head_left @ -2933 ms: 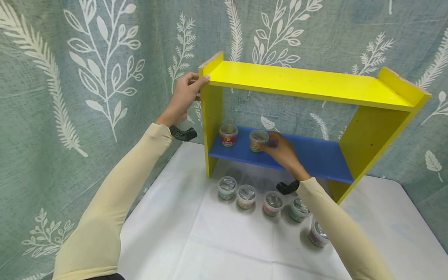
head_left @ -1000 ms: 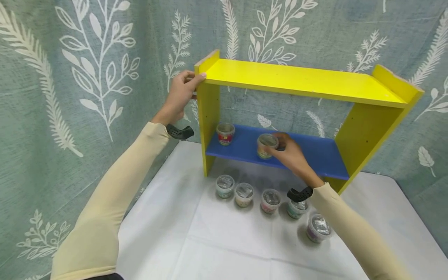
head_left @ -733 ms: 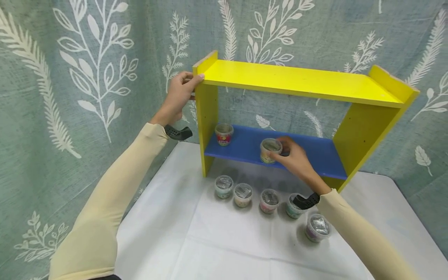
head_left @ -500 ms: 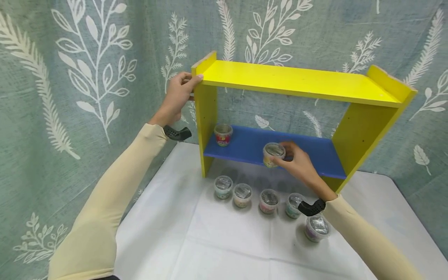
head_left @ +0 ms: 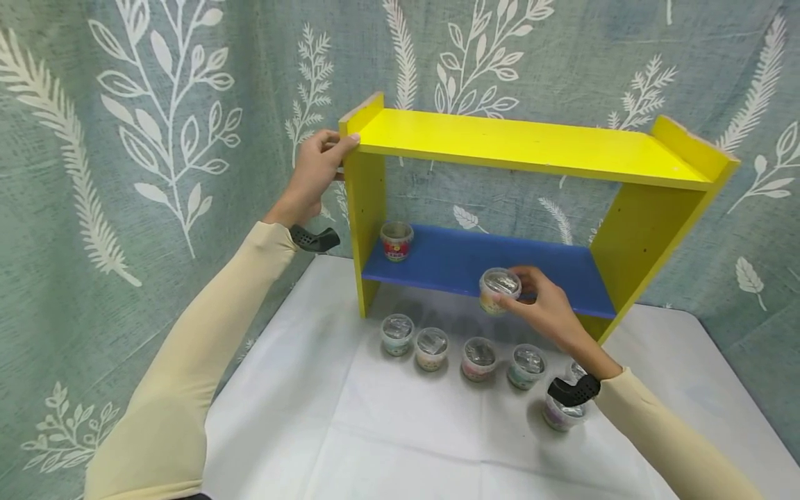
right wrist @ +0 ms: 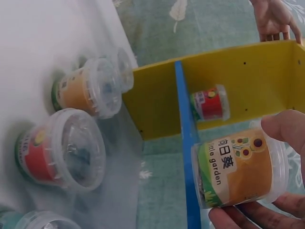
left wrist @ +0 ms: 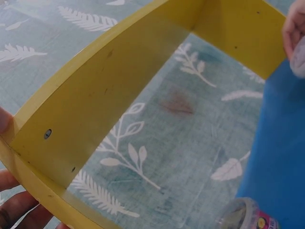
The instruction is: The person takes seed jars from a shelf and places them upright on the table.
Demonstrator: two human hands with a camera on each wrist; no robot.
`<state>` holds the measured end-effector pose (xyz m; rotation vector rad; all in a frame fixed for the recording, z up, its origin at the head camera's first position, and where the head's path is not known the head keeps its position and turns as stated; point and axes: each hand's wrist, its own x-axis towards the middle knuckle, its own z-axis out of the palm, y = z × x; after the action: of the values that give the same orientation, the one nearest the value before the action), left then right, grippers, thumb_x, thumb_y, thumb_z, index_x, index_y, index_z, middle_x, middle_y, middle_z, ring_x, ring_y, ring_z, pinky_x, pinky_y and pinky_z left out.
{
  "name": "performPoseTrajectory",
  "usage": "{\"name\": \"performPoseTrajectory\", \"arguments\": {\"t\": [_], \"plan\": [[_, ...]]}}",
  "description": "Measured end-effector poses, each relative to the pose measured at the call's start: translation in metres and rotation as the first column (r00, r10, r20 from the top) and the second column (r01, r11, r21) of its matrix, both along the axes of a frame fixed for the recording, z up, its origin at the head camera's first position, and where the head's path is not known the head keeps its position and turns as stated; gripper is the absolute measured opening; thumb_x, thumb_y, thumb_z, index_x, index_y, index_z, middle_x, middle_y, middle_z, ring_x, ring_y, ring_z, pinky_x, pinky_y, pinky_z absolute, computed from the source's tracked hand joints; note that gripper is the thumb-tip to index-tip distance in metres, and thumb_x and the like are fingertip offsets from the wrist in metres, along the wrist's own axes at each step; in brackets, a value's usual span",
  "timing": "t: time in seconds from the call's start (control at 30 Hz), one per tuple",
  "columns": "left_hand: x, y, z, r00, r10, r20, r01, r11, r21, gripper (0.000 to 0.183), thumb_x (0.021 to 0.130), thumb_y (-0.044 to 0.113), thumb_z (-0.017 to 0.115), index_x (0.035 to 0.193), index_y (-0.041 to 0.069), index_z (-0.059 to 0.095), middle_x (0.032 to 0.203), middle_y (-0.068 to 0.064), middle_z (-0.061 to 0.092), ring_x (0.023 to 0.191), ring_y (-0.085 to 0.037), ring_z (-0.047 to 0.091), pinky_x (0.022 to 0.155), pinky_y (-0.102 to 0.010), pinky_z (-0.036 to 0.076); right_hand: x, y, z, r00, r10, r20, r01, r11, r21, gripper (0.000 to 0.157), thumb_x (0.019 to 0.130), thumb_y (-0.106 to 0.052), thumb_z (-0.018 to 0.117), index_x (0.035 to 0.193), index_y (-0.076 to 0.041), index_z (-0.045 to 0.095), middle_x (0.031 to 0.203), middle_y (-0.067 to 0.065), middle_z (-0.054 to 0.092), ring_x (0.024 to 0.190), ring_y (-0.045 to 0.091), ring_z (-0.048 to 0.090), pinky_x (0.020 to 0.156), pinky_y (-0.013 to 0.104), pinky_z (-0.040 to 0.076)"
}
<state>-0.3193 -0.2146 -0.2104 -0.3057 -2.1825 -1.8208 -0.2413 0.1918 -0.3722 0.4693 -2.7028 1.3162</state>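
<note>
My right hand [head_left: 550,312] pinches a clear lidded plastic cup [head_left: 494,298] between thumb and fingers, in front of the blue shelf board [head_left: 446,257]. The right wrist view shows its orange label [right wrist: 252,162] with sunflowers and the words "little garden". My left hand [head_left: 314,170] grips the upper left corner of the yellow shelf unit [head_left: 519,142], thumb on the front edge and fingers behind the side panel. At the left end of the blue board stands a similar cup with a red label [head_left: 396,246].
Several more lidded cups stand on the white table below the shelf, among them a teal one [head_left: 396,337], a pink one [head_left: 478,361] and a purple one [head_left: 562,417]. One cup is partly hidden behind my right wrist. A leaf-patterned curtain [head_left: 262,83] hangs behind.
My right hand has drawn the orange-labelled cup from over the blue board forward and to the right, past its front edge. The left hand keeps its grip on the corner.
</note>
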Motion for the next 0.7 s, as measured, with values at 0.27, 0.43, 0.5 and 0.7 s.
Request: {"name": "performPoseTrajectory", "arguments": {"t": [0.27, 0.43, 0.5, 0.7], "plan": [[0.001, 0.000, 0.000, 1.000, 0.006, -0.008, -0.006, 1.000, -0.002, 0.044, 0.100, 0.045, 0.066, 0.129, 0.013, 0.061, 0.124, -0.007, 0.062, 0.109, -0.023, 0.060, 0.091, -0.039, 0.048, 0.013, 0.008, -0.004, 1.000, 0.009, -0.008, -0.009, 1.000, 0.004, 0.071, 0.091, -0.049, 0.078, 0.144, -0.012, 0.049, 0.131, 0.013, 0.063, 0.115, 0.029, 0.064, 0.094, 0.047, 0.055], [0.001, 0.000, -0.001, 1.000, 0.010, -0.010, -0.010, 1.000, -0.001, 0.044, 0.100, 0.045, 0.067, 0.128, 0.013, 0.062, 0.123, -0.008, 0.062, 0.109, -0.024, 0.060, 0.091, -0.040, 0.048, 0.020, 0.012, -0.007, 1.000, 0.002, -0.001, -0.002, 1.000, 0.004, 0.071, 0.091, -0.046, 0.079, 0.144, -0.010, 0.049, 0.131, 0.015, 0.063, 0.114, 0.030, 0.066, 0.091, 0.041, 0.057], [0.001, 0.000, 0.000, 1.000, 0.008, -0.011, -0.008, 1.000, 0.002, 0.043, 0.099, 0.045, 0.067, 0.128, 0.013, 0.062, 0.123, -0.008, 0.062, 0.109, -0.024, 0.060, 0.090, -0.039, 0.048, 0.022, 0.014, -0.008, 1.000, 0.002, 0.000, -0.002, 1.000, 0.005, 0.071, 0.091, -0.045, 0.079, 0.144, -0.009, 0.049, 0.132, 0.016, 0.062, 0.113, 0.031, 0.066, 0.090, 0.040, 0.057], [0.001, 0.001, 0.000, 1.000, 0.002, -0.012, -0.002, 1.000, 0.000, 0.042, 0.100, 0.045, 0.067, 0.126, 0.013, 0.062, 0.124, -0.008, 0.062, 0.110, -0.025, 0.060, 0.091, -0.040, 0.047, 0.031, 0.021, -0.013, 1.000, 0.000, 0.002, 0.000, 1.000, 0.027, 0.071, 0.092, -0.047, 0.078, 0.144, -0.009, 0.048, 0.133, 0.015, 0.061, 0.114, 0.029, 0.065, 0.091, 0.042, 0.057]]}}
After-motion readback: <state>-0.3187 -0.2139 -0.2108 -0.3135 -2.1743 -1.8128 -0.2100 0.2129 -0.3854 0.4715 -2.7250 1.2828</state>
